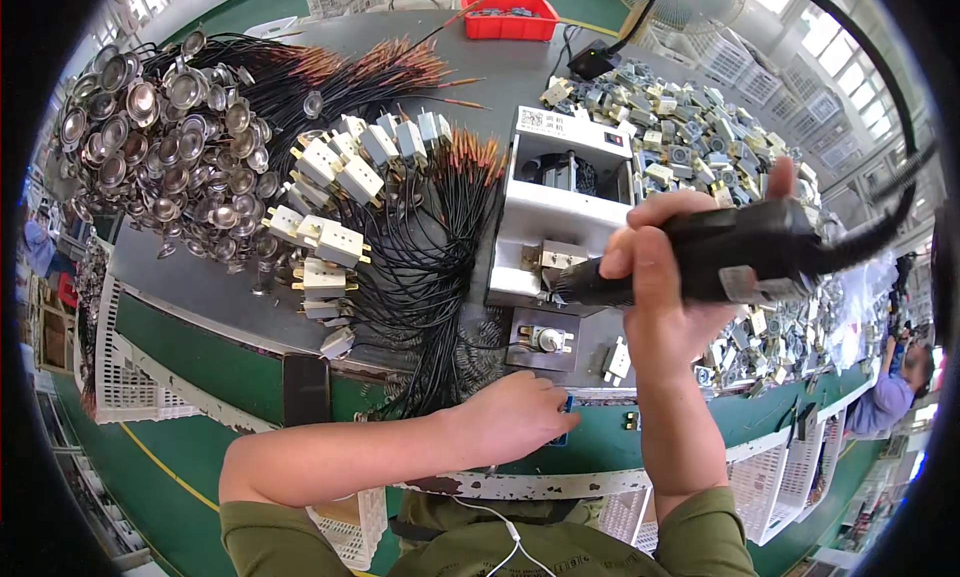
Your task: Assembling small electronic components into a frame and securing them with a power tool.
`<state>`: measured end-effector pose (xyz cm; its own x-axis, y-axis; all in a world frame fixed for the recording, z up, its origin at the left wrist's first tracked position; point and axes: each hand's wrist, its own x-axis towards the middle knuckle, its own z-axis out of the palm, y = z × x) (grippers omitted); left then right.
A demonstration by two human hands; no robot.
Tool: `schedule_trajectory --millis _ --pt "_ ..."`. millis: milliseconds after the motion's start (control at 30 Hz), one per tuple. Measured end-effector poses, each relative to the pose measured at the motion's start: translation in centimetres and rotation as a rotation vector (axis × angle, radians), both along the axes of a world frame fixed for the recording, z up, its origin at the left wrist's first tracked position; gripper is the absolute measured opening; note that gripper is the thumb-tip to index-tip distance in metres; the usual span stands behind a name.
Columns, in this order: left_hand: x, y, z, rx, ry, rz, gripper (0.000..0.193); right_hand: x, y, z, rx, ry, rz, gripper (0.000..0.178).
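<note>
My right hand (665, 287) is wrapped round a black corded electric screwdriver (745, 247), held tilted above the bench with its tip end by the front of a metal screw feeder box (575, 212). My left hand (515, 417) rests at the bench's front edge, fingers curled down beside a small blue item (566, 422); what they hold is hidden. Just beyond it, a small metal fixture block (543, 339) carries a white part with a round top. Right of that fixture lies a single white connector housing (617, 361).
Round metal caps (185, 142) are heaped at left. White connectors (335, 242) with black wires (430, 287) lie beside them. Many grey and white housings (690, 127) cover the right side. A red bin (510, 19) stands at the back, a dark phone (306, 389) at the front edge.
</note>
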<state>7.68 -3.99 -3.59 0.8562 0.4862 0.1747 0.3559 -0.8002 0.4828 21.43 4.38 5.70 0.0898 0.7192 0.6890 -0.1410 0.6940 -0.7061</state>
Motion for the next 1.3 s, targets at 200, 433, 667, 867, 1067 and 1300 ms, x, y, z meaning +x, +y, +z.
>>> schedule_trajectory --millis 200,433,667,867,1067,1300 --pt "-0.2 0.6 0.1 -0.14 0.013 0.008 0.013 -1.7 1.6 1.0 0.035 -0.164 0.226 0.104" --pt "-1.6 1.8 2.5 -0.052 -0.024 0.054 0.026 -1.0 2.3 1.1 -0.004 -0.125 0.28 0.105" --pt "-3.2 4.1 2.5 0.108 -0.157 0.35 0.005 -1.7 2.5 1.5 -0.109 -0.039 0.131 0.101" --pt "-2.8 4.2 0.6 0.193 -0.06 0.395 0.013 -1.0 -1.1 1.8 -0.19 -0.004 0.066 0.101" --pt "-3.0 4.1 0.1 0.22 -0.111 0.375 0.009 0.3 -3.1 2.1 -0.139 -0.028 0.158 0.103" --pt "-2.6 4.4 -1.0 0.176 -0.058 0.373 0.013 0.3 -3.1 1.9 -0.249 -0.084 0.07 0.105"
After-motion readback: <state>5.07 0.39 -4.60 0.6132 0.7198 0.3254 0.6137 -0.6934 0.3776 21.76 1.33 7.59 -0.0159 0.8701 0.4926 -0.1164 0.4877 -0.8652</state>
